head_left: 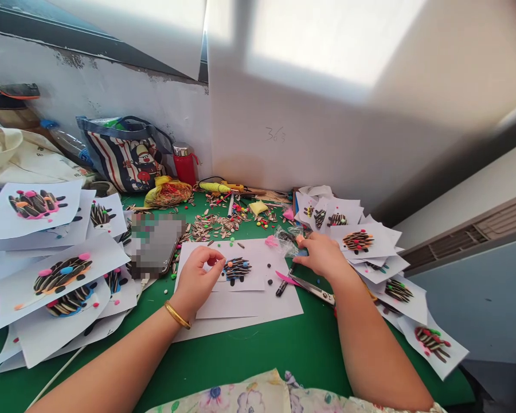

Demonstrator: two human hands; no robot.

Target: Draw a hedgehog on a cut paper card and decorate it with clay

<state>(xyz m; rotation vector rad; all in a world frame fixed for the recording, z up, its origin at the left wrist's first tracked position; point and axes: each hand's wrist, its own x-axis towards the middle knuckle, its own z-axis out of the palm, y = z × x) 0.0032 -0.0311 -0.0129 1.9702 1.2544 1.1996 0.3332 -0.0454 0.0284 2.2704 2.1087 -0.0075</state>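
My left hand (200,278) rests at the left side of a small white card (251,282), thumb and forefinger pinched together; whatever they hold is too small to make out. On the card is a hedgehog-like figure (237,269) of striped sunflower seeds, with blue and orange dots and black feet. My right hand (322,255) is at the right, its fingers closed around a small blue lump (302,252) that looks like modelling clay. Clear plastic wrapping (286,244) lies against those fingers. Beneath the right hand are scissors (313,289) and a black pen (280,288).
Finished seed-picture cards are piled at left (60,275) and right (387,258). Loose sunflower seeds (215,226) and coloured balls scatter behind the white paper (241,327). A phone (157,246), a red flask (184,163) and a striped bag (124,155) stand or lie leftward.
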